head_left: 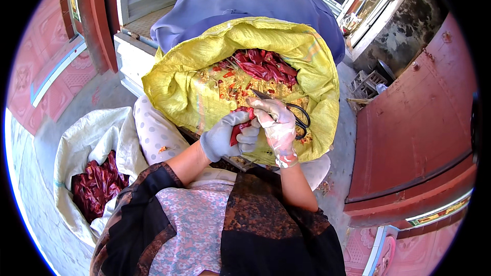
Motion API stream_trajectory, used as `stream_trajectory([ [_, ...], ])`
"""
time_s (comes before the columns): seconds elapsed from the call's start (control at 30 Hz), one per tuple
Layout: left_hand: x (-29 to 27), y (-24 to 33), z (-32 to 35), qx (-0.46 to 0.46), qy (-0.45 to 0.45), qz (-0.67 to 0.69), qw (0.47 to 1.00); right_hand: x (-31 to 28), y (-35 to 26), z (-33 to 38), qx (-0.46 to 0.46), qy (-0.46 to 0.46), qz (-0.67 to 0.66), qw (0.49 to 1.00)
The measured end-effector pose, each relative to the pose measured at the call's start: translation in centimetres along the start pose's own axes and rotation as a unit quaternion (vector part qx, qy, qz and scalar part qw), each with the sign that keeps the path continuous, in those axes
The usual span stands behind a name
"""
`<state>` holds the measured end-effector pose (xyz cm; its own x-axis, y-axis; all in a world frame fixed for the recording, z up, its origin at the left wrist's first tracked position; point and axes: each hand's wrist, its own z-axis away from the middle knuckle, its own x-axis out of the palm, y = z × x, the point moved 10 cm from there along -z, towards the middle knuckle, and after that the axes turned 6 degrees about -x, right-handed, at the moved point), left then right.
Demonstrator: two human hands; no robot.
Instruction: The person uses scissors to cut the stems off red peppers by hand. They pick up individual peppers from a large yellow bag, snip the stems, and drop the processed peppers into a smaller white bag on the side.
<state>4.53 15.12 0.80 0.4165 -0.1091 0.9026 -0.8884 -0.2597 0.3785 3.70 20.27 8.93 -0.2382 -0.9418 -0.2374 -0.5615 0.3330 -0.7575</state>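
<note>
Curling around a dried red chili (236,134), your left hand (223,135) is holding it between bent fingers, its long axis slanting from lower left to upper right, its upper end pointing toward your right hand (276,122). That hand, fingers partly bent, is holding scissors (262,95), blades pointing up-left, handles sticking out rightward. Both hands are hovering over a yellow sack (179,53) where more chilies (266,65) are lying.
</note>
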Motion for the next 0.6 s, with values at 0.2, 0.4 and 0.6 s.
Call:
stream_trajectory([
  [0.2,-0.1,1.3,-0.1,0.084,0.065,-0.126,0.986,-0.6,-1.3,-0.2,-0.070,0.048,0.091,0.992],
  [0.4,-1.6,3.2,1.1,0.153,0.264,-0.326,0.895,-0.6,0.4,0.3,-0.023,0.065,0.098,0.993],
  [0.6,-0.3,4.7,2.3,0.223,0.267,-0.393,0.851,0.5,-0.7,0.5,-0.075,0.045,0.139,0.986],
])
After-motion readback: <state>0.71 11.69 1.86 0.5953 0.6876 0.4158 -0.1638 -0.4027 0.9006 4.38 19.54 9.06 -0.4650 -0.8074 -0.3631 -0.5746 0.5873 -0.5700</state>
